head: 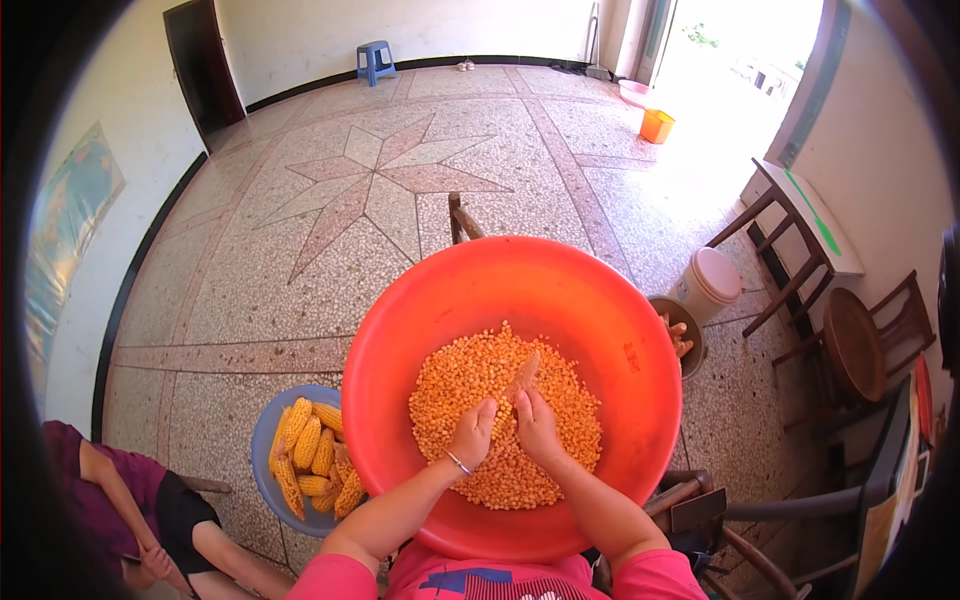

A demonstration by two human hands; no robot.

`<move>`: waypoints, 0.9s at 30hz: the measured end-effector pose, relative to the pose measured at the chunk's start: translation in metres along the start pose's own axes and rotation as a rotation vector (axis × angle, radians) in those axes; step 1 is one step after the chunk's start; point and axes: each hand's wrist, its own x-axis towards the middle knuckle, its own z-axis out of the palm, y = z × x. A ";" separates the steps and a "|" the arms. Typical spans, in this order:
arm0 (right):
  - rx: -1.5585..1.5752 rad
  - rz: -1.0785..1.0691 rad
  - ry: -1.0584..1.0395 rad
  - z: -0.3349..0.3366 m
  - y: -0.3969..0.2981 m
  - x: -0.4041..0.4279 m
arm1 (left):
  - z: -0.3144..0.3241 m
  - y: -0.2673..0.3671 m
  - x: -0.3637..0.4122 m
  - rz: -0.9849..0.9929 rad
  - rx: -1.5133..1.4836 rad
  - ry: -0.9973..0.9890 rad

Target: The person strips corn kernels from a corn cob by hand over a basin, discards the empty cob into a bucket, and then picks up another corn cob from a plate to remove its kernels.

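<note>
A large red plastic basin point(495, 277) stands before me, with a broad heap of loose corn kernels point(465, 367) in it. Over the heap, my left hand point(476, 433) is closed on an ear of corn point(501, 420) that still bears yellow kernels. My right hand point(538, 429) is beside it, its fingers around a bare corncob point(527, 369) that points up and away from me. The two hands nearly touch, and the fingers hide part of both pieces. To the left, a blue basin point(264, 457) holds several unshelled ears of corn point(306, 442).
A seated person point(142, 495) is at the lower left. Right of the red basin are a bucket of bare cobs point(697, 360), a lidded white pail point(705, 281), a narrow table point(817, 217) and a wooden chair point(855, 345). A blue stool point(375, 61) stands by the far wall.
</note>
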 end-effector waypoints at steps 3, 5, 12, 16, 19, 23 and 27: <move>-0.009 -0.059 0.010 -0.001 -0.006 0.000 | -0.003 0.009 0.001 -0.011 -0.013 0.022; 0.278 0.149 -0.080 -0.003 -0.012 0.000 | -0.004 0.010 0.001 -0.041 0.073 -0.011; 0.230 0.175 -0.100 -0.005 -0.015 0.002 | 0.000 0.011 0.001 0.268 0.358 0.004; 0.303 0.169 -0.199 -0.013 -0.020 0.004 | 0.001 -0.001 0.001 0.102 0.122 -0.025; 0.344 0.155 -0.238 -0.016 -0.021 0.004 | -0.003 -0.007 0.002 -0.042 -0.059 -0.069; 0.355 0.216 -0.258 -0.016 -0.030 0.006 | -0.003 -0.002 0.001 -0.119 -0.093 -0.042; 0.299 0.214 -0.209 -0.014 -0.023 0.007 | -0.002 0.007 0.002 0.164 0.227 0.014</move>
